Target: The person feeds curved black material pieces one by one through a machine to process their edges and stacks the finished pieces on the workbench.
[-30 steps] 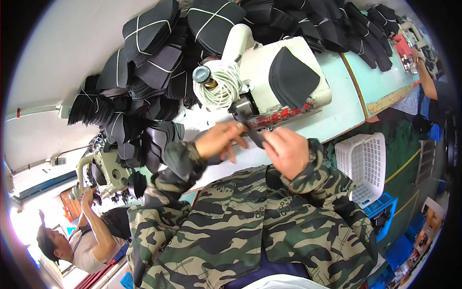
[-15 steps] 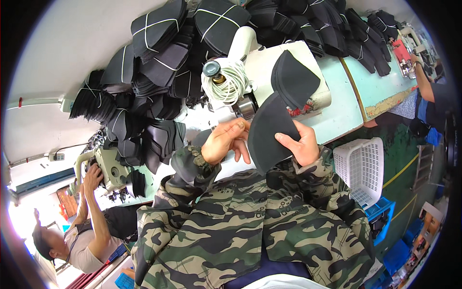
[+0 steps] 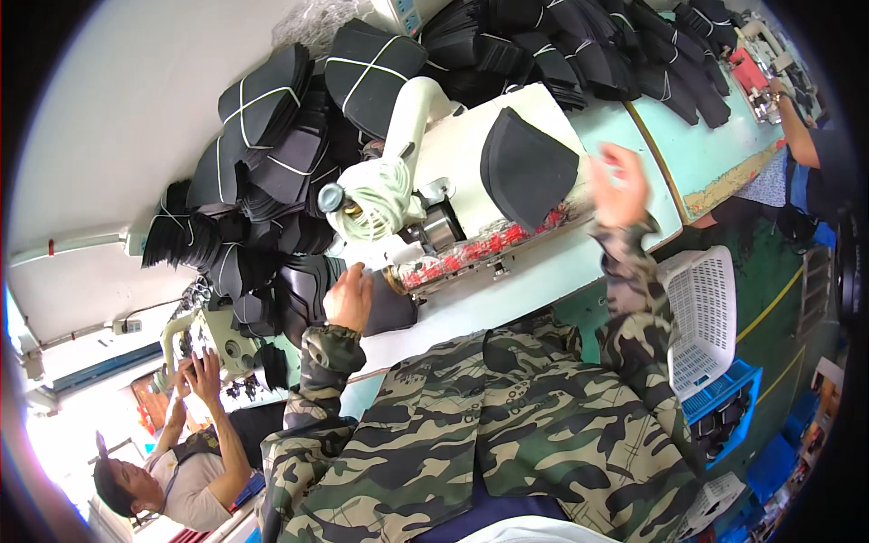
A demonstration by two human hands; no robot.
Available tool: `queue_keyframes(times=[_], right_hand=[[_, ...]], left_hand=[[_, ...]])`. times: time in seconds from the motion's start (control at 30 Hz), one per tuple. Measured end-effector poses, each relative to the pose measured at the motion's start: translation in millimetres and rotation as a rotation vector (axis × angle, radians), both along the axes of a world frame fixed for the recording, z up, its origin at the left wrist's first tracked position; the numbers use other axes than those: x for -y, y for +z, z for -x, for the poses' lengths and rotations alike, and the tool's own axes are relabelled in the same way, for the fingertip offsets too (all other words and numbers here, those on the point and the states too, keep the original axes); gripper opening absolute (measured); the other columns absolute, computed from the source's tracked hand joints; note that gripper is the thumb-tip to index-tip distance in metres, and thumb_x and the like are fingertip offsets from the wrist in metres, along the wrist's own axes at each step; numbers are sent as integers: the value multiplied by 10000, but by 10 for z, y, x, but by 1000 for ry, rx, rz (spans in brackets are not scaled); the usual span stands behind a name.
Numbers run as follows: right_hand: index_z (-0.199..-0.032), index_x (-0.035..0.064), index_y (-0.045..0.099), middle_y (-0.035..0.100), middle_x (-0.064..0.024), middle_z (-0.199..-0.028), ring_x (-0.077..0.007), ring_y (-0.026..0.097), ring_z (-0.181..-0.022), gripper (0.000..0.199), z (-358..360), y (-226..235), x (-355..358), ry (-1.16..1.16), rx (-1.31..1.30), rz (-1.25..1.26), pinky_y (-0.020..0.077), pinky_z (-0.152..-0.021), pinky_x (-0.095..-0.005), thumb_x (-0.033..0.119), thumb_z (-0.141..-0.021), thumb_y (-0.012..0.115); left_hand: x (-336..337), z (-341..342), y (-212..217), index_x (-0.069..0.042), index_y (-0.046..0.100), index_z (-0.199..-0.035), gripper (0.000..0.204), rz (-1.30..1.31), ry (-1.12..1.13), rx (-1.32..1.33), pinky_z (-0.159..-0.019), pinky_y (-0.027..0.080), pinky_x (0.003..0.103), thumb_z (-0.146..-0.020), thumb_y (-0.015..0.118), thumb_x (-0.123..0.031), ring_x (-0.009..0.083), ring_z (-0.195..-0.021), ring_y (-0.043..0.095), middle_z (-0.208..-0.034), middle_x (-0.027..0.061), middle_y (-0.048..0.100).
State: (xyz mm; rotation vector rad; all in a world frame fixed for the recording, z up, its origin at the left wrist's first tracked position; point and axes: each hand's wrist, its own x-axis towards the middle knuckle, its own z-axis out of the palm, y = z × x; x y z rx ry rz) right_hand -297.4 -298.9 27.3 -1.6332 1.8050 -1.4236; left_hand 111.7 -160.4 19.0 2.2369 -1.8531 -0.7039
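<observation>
Black curved fabric panels (image 3: 529, 167) lie stacked on the cream sewing machine (image 3: 466, 131) in front of me. To their right, my right hand (image 3: 623, 188) is raised beside the machine's edge, blurred by motion, its fingers apart and nothing seen in them. My left hand (image 3: 350, 299) is at the machine's left end, with fingers loosely stretched and no piece visible in its grasp. Close beside it, another dark panel (image 3: 392, 306) rests on the pale worktable (image 3: 471, 317), partly under the machine's end. A coil of white cord (image 3: 376, 195) hangs on the machine.
Tied bundles of black panels (image 3: 262, 100) are heaped behind and left of the machine. A white plastic basket (image 3: 706, 317) and a blue crate (image 3: 724, 407) stand at right. One person (image 3: 172, 480) works at a machine on the left; another person's arm (image 3: 797, 131) shows far right.
The black panel in my right hand has been let go and now lies on the machine with the other. My hands have parted, right hand moving right and up, left hand left. The view has shifted.
</observation>
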Motion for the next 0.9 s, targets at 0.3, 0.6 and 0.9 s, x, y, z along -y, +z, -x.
queue_keyframes(times=[0.3, 0.6, 0.9], right_hand=[[-1012, -4, 585, 628, -107, -787, -171, 616, -717, 293, 2355, -3156, -1263, -737, 1098, -855, 495, -593, -264, 229, -839, 626], [-1009, 6, 599, 633, -93, -770, -171, 611, -675, 289, 1918, -3536, -1029, -454, 755, -1161, 495, -581, -278, 229, -828, 628], [-1006, 16, 612, 638, -79, -753, -172, 605, -632, 285, 1835, -3685, -1231, -91, 292, -1360, 496, -569, -292, 228, -816, 630]], left_hand=[[-114, -164, -198, -168, 516, -1196, 489, -240, -71, 353, -696, 486, 435, -761, 676, -324, 354, -853, 608, -980, 141, 618], [-152, -102, -167, -118, 564, -1135, 438, -203, -54, 391, -726, 480, 415, -734, 702, -231, 344, -899, 599, -1019, 118, 612], [-128, -93, -165, -99, 562, -1125, 420, -150, -60, 365, -710, 475, 429, -759, 678, -268, 368, -862, 598, -983, 153, 612]])
